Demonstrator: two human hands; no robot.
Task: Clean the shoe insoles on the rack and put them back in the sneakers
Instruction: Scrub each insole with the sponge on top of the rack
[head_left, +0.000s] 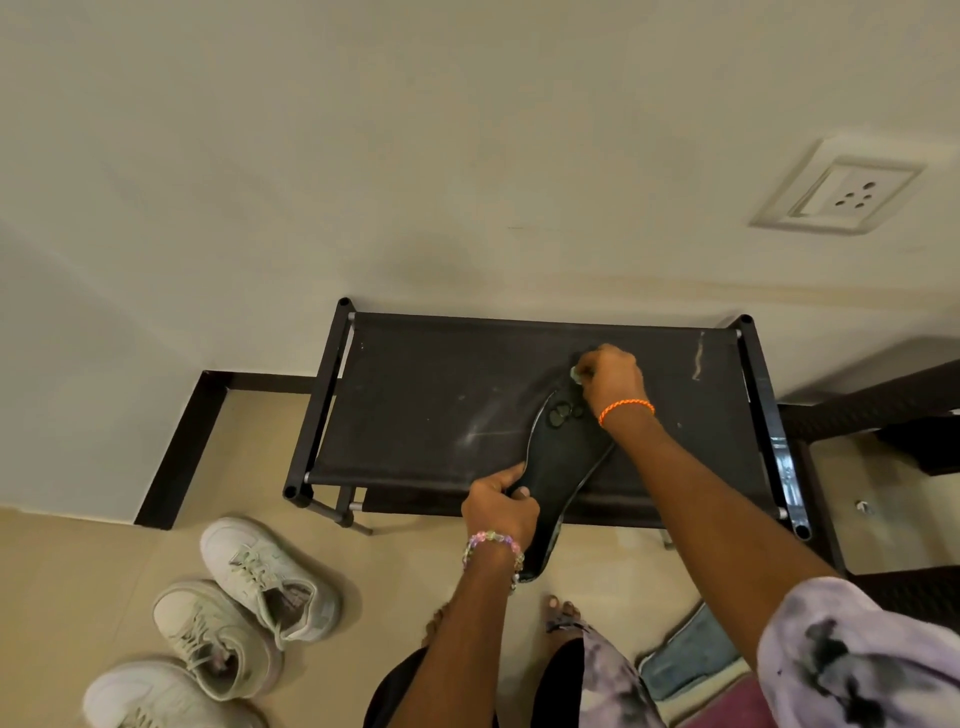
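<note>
A black insole (563, 467) lies across the front edge of the black shoe rack (415, 415), its heel hanging over the edge toward me. My left hand (498, 506) grips the insole's left side near the middle. At the toe end, my right hand (613, 374) pinches a small pale cloth (575, 372) against the insole. Dark round marks show on the insole just below that hand. White sneakers (265, 577) stand on the floor to the left; one (218, 636) sits beside it.
A third white shoe (156, 696) sits at the lower left. The rack stands against a cream wall with a socket (847, 192). Dark furniture (883, 405) is right of the rack. A blue mat (691, 654) lies by my feet on the tiled floor.
</note>
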